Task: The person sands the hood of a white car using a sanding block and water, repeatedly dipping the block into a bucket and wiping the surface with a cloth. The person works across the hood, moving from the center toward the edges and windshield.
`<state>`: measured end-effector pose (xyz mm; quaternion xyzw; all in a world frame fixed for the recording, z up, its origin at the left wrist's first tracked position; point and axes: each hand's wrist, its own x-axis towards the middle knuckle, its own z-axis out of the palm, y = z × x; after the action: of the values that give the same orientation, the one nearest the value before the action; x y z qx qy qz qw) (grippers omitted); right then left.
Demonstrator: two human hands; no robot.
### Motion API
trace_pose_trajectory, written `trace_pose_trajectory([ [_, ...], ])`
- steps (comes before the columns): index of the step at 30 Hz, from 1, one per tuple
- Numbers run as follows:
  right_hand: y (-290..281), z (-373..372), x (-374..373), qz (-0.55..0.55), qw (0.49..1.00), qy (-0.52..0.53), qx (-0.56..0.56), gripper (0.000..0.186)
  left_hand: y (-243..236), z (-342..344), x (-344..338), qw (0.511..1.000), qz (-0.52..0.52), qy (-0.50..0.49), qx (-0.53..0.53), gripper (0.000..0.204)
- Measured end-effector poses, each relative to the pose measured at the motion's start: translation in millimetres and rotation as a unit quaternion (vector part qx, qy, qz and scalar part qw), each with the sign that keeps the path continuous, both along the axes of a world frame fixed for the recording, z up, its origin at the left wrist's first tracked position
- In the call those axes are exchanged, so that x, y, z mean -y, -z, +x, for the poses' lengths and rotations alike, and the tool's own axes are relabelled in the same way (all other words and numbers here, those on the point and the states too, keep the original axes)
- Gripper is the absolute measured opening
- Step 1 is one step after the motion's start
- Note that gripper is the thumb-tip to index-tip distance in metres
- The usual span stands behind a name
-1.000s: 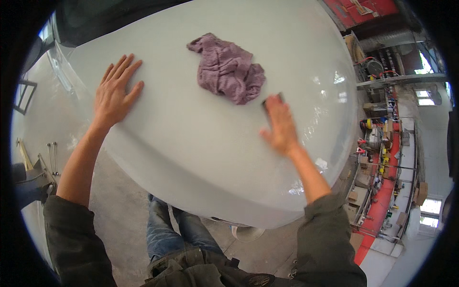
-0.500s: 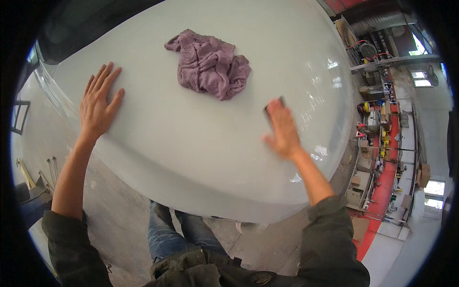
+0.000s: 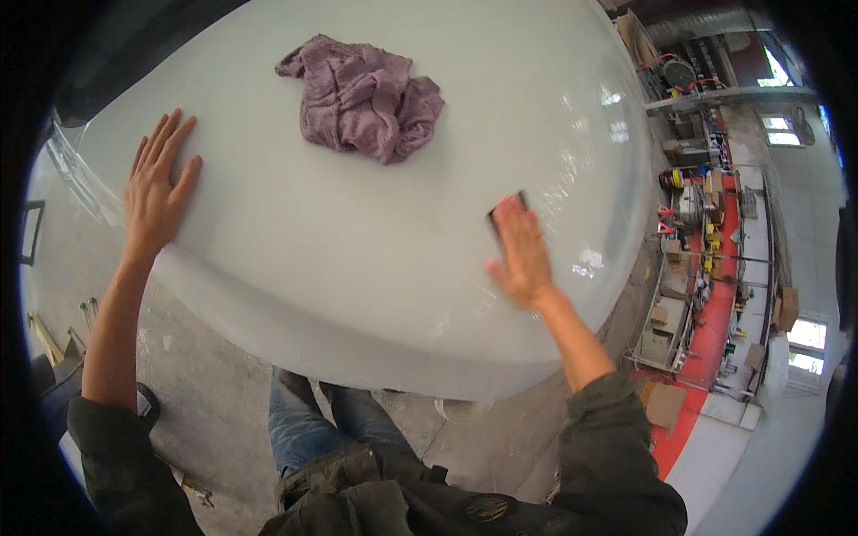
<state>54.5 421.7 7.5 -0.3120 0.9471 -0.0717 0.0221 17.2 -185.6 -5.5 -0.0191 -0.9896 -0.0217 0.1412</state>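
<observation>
A large pale, glossy car hood (image 3: pixel 313 241) spreads out before me. My left hand (image 3: pixel 161 192) lies flat on its left part, fingers spread, holding nothing. Toward the right, my right hand (image 3: pixel 523 255) presses a small dark flat pad (image 3: pixel 493 216) against the surface. Most of that pad is hidden beneath the fingers; only its dark edges and corners stick out past the fingertips. A crumpled purple cloth (image 3: pixel 366 103) rests on the hood beyond and between both hands, touched by neither.
Shelving crowded with boxes and supplies (image 3: pixel 706 241) lines the right side, beside a red floor strip (image 3: pixel 706 348). Clear plastic film (image 3: pixel 76 170) hangs by the hood's left edge. Concrete floor (image 3: pixel 214 375) shows below, with tools at far left.
The whole view has shifted slightly, so the cloth and left hand appear further left. My right hand, still on the pad, has moved a little nearer to me over the hood.
</observation>
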Motion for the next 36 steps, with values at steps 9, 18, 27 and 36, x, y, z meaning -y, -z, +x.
trace_pose_trajectory([
  [9, 16.2, -8.9, 19.8, -0.060, 0.989, 0.127, -0.054, 0.083, 27.2, -6.7, 15.9, 1.000, -0.019, -0.010, -0.013, 0.062],
  [18, 16.3, -33.8, -67.6, -0.028, 0.994, 0.088, -0.054, 0.083, 12.8, -7.5, 14.4, 0.999, -0.023, 0.006, -0.022, 0.062],
  [27, 25.2, 48.6, -26.1, -0.076, 0.988, 0.127, -0.032, 0.078, 29.6, -1.3, 30.6, 1.000, -0.012, -0.001, -0.015, 0.060],
  [36, 16.8, -48.1, -146.2, -0.043, 0.949, 0.298, -0.092, 0.075, 11.9, -18.7, 1.3, 1.000, -0.008, 0.027, 0.000, 0.061],
])
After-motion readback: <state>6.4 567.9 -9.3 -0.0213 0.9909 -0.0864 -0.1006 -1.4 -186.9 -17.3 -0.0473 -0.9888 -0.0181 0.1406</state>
